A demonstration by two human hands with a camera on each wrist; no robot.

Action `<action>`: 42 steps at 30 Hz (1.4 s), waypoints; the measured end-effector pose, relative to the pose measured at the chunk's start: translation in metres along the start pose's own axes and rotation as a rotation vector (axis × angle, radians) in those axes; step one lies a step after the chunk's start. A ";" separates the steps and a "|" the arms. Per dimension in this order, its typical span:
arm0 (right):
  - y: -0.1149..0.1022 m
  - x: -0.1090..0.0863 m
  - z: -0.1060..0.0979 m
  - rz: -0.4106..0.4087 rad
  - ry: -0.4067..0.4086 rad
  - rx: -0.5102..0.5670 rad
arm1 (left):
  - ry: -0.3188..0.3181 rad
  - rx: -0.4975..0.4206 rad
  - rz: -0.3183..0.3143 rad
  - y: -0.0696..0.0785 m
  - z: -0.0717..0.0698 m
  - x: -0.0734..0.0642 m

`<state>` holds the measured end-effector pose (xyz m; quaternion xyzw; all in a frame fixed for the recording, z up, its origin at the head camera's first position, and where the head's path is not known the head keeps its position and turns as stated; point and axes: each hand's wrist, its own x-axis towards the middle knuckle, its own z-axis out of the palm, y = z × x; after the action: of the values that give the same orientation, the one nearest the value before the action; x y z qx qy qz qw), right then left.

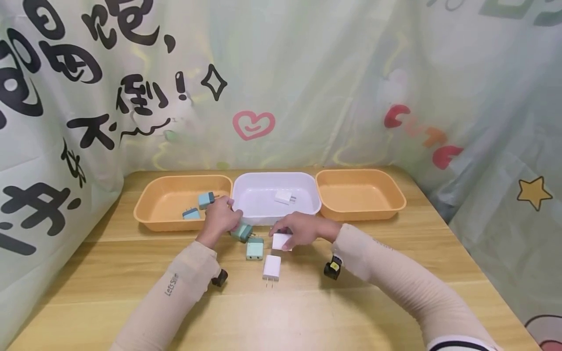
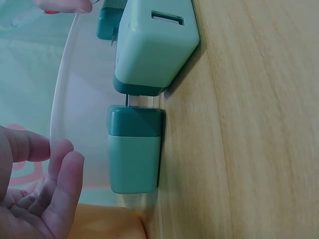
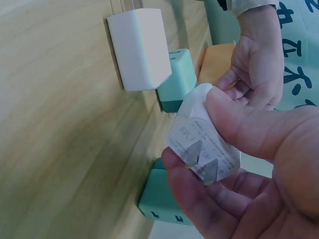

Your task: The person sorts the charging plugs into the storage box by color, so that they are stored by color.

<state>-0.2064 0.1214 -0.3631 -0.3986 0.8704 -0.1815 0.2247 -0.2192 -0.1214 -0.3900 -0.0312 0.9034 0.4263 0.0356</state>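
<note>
My right hand [image 1: 303, 228] pinches a white charger [image 3: 204, 134] between thumb and fingers, its two flat prongs showing in the right wrist view. My left hand [image 1: 220, 214] hovers by the right end of the left orange tray. Its fingers [image 2: 67, 174] are loosely bent with nothing between them. Green chargers lie on the table between the hands: one [image 1: 241, 231] close to the left hand, another [image 1: 254, 249] just in front. A second white charger [image 1: 272, 268] lies nearest me, prongs towards me. Part of a further green charger [image 3: 162, 194] shows below the right fingers.
Three trays stand side by side at the back. The left orange tray [image 1: 162, 225] holds two blue chargers [image 1: 205, 200]. In the middle white tray [image 1: 250, 214] lies a white charger [image 1: 284, 197]. The right orange tray [image 1: 362, 214] stands beside it. A printed curtain [image 1: 307, 97] hangs behind.
</note>
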 end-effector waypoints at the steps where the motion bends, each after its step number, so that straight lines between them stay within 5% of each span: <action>1: 0.000 0.000 -0.001 0.005 -0.002 0.002 | -0.002 -0.003 -0.001 0.000 0.000 0.000; 22: -0.004 0.004 -0.028 0.061 -0.027 0.111 | 0.000 0.003 -0.016 0.000 0.000 0.001; 42: 0.001 0.023 -0.047 0.131 0.030 0.032 | -0.003 -0.011 -0.026 -0.001 0.002 -0.001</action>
<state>-0.2453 0.1105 -0.3298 -0.3343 0.8950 -0.1861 0.2293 -0.2185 -0.1205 -0.3916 -0.0424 0.9004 0.4309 0.0422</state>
